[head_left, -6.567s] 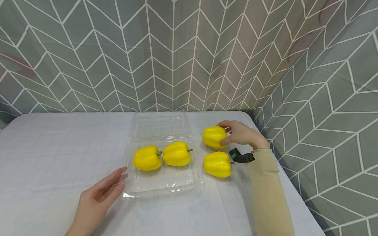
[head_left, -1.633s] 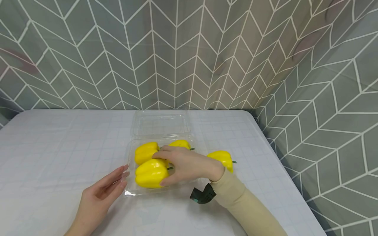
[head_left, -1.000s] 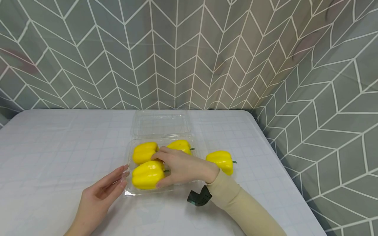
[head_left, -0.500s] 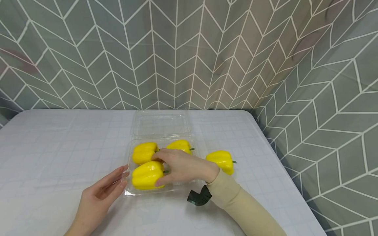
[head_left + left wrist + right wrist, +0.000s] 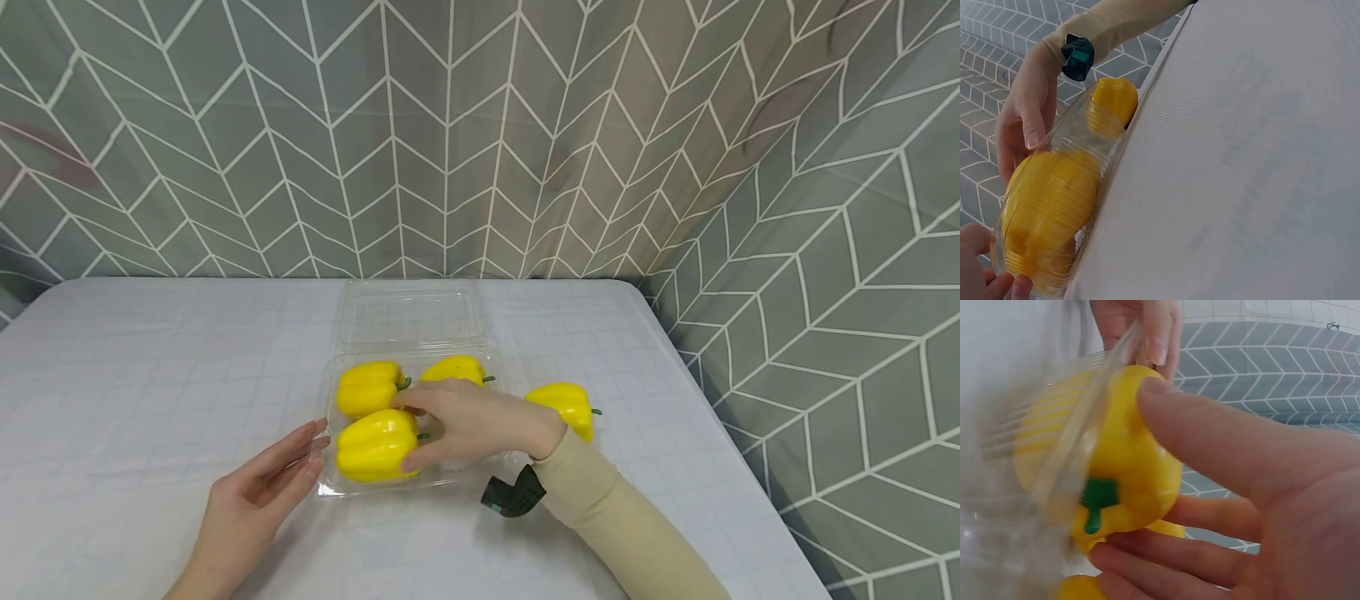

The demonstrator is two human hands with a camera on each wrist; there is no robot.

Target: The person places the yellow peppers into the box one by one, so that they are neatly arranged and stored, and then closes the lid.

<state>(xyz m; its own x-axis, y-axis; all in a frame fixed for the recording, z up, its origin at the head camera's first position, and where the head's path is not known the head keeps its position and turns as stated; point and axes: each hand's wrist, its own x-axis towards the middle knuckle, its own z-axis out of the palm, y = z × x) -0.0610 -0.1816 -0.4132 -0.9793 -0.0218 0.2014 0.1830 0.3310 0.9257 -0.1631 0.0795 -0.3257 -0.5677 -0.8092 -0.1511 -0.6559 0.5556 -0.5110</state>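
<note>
Covering the background from 10 o'clock round to 3 o'clock, a grey curtain (image 5: 442, 142) carries white chevron lines. Below it is a table (image 5: 150, 375) with a pale, faintly gridded cover. Clock positions below are taken from the middle of the container's base, head view, with 12 o'clock pointing away from the person.

On the table lies a clear container (image 5: 442, 481), its lid (image 5: 411, 317) laid back flat at 12 o'clock. A beige sleeve (image 5: 622, 525) extends from 4 o'clock.

The left hand (image 5: 247, 496), at 8 o'clock, pinches the container's edge between thumb and fingers. The right hand (image 5: 476, 421) reaches over the base with thumb and fingers curved round the front pepper (image 5: 375, 446); how firm this hold is cannot be told.

The front pepper lies on its side within the base at 8 o'clock. Also inside are the rear-left pepper (image 5: 367, 389) at 10 o'clock and the rear-right pepper (image 5: 455, 368) at 1 o'clock, the latter partly hidden by the right hand. The outer pepper (image 5: 566, 404) rests on the table at 3 o'clock, apart from the container. All four are yellow.

A black wrist device (image 5: 513, 493) shows at the right cuff. Smallest is the front pepper's green stem (image 5: 1099, 500), facing the right palm.
</note>
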